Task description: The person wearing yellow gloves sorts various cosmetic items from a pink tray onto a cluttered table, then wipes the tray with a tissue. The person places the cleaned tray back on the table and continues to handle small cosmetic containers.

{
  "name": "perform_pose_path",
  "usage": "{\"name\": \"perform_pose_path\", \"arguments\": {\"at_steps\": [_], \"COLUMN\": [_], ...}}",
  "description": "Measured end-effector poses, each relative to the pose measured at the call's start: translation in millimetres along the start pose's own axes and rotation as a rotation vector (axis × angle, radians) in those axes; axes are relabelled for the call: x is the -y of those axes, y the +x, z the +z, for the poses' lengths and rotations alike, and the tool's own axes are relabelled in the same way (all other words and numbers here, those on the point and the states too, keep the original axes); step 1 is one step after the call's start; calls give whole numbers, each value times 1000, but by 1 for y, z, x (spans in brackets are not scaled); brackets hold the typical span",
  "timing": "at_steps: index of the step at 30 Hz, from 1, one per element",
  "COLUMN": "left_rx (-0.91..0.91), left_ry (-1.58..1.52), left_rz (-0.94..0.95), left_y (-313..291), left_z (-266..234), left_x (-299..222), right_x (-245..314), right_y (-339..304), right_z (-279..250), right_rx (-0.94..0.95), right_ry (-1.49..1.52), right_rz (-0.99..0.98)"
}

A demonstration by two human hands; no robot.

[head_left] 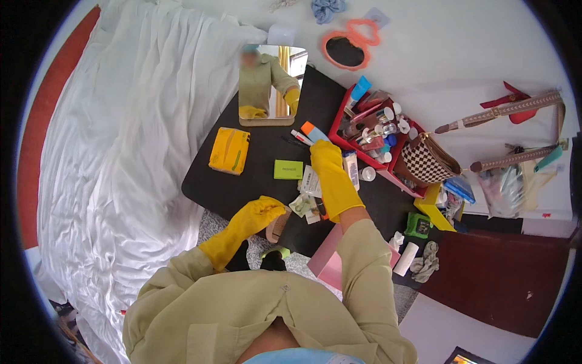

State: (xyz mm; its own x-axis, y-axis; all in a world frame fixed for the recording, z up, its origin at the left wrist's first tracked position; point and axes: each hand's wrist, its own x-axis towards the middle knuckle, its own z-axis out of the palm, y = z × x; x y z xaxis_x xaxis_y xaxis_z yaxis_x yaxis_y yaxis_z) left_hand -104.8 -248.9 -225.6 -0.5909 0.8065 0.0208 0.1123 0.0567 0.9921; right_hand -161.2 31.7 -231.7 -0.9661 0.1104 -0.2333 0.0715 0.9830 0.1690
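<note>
Both my hands wear yellow rubber gloves. My right hand is closed over the black table, its fingertips on the lower end of a blue tube with an orange cap. Beside this hand lie a white tube, a white packet and a green box. My left hand is at the table's near edge with its fingers drawn together. Next to its fingertips is a brownish flat thing; whether the hand holds it or anything else is hidden.
A mirror stands at the back, near a yellow soft pack. At the right are a red bin of bottles, a checkered pouch and a yellow box. A pink box is near my right forearm. White bedding fills the left.
</note>
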Motion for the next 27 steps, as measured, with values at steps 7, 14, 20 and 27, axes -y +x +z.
{"name": "perform_pose_path", "arguments": {"at_steps": [7, 14, 20, 27], "left_rx": [-141, -171, -235, -237], "left_ry": [-257, -383, -452, -367], "left_rz": [-332, -405, -367, -224], "left_y": [15, 9, 17, 44], "left_z": [-1, 0, -12, -46], "left_x": [-17, -24, -41, -77], "right_x": [7, 40, 34, 6], "right_y": [9, 32, 31, -111], "right_z": [-1, -8, -8, -83], "right_rx": [-81, -81, -63, -278], "right_ry": [66, 138, 182, 990], "right_rz": [20, 169, 99, -6]}}
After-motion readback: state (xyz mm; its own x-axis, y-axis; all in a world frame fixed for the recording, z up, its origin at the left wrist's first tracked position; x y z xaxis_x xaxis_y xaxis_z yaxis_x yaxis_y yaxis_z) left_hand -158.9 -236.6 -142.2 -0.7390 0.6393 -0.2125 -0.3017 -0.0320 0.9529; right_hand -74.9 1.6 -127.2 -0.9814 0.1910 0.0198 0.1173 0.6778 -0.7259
